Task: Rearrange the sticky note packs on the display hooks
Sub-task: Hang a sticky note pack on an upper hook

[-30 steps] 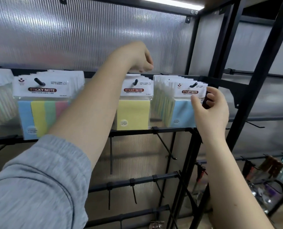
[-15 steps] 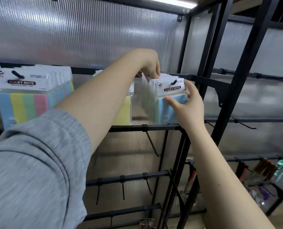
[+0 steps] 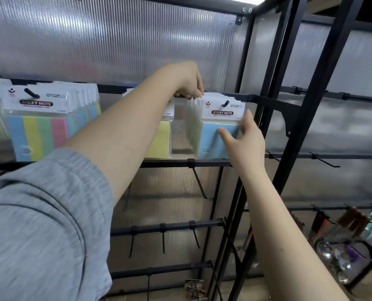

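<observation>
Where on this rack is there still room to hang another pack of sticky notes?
The bare hooks under the rail below the blue pack are free, as are the hooks one rail lower. The top row is crowded: multicolour packs, a yellow pack, then blue ones, with the left hand and right hand there.

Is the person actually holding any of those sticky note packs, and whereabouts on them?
The left hand pinches the top edge of the packs behind the front blue sticky note pack. The right hand rests straight fingers against that pack's blue face, not gripping.
</observation>
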A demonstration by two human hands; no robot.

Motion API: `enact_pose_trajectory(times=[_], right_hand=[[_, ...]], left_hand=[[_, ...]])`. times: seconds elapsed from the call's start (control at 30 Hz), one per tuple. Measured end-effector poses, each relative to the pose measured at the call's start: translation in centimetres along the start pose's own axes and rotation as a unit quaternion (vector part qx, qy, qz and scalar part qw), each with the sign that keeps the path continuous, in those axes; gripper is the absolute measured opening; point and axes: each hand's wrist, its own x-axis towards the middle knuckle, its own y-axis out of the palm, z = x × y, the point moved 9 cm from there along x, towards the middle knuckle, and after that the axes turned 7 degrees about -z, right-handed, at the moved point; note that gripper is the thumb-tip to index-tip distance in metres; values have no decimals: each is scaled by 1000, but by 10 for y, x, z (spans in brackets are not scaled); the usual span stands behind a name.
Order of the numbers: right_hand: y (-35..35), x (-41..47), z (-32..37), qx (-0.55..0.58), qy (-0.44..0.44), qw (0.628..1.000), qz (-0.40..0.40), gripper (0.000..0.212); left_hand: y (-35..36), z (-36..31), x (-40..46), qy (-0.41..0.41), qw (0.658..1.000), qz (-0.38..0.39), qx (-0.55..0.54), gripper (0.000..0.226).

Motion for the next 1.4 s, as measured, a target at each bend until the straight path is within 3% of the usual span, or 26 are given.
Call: enact_pose_trajectory(times=[0.2, 0.4, 0.57, 0.8, 1.1, 1.4], right_hand=[[1, -21, -3, -74, 39, 996, 14, 51], [14, -68, 35, -68, 47, 996, 17, 53], [41, -111, 75, -39, 45, 998, -26, 29], [101, -171, 125, -72, 42, 996, -41, 18], [175, -230, 185, -55, 16, 998, 25, 15], [240, -231, 234, -9, -40, 996, 76, 24]], left_hand=[[-26, 14, -22, 0, 998, -61, 8, 21], [-61, 55, -59, -2, 990, -136, -27, 21], [-93, 102, -104, 22, 979, -198, -50, 21], [-146, 185, -166, 32, 964, -247, -89, 20], [-194, 298, -228, -36, 951, -286, -110, 21], [-218, 382, -256, -103, 930, -325, -141, 22]])
